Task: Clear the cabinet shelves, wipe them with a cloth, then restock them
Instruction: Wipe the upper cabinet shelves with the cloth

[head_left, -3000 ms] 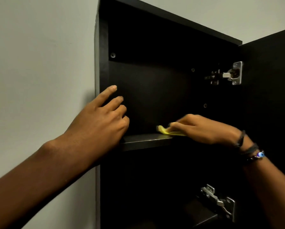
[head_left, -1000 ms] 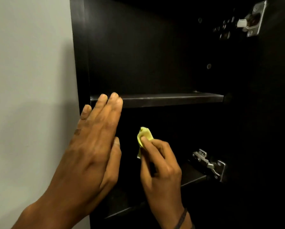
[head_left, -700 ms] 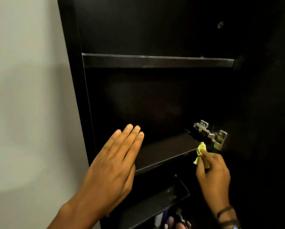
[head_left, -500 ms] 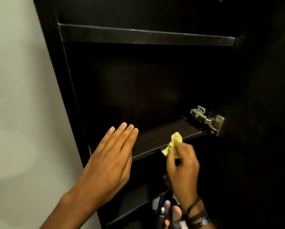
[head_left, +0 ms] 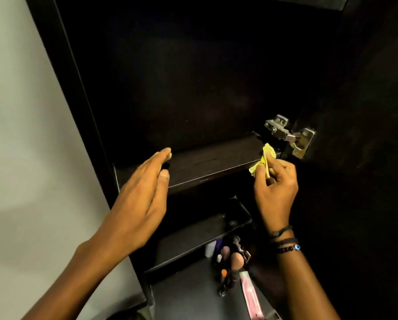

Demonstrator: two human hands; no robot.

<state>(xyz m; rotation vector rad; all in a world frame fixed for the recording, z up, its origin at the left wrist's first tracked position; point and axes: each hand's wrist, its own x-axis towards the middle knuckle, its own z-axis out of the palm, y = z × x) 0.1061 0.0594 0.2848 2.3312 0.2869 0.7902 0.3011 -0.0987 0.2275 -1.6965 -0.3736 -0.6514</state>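
Head view: my right hand (head_left: 274,188) pinches the yellow cloth (head_left: 263,161) at the 3 o'clock end of the shelf (head_left: 212,160), beside the hinge (head_left: 290,137) — left hand (head_left: 140,204) flat, fingers straight, at 9 o'clock. Shelf cleared, wiping seemingly underway; toiletries (head_left: 230,259) at 6 o'clock likely await restocking.

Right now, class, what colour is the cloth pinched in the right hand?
Yellow: the cloth, head view, beside the shelf's right end.

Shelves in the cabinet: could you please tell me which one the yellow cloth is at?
The upper shelf, level with the metal hinge: the right hand pinches the yellow cloth at its right front corner. The lower shelf lies well beneath.
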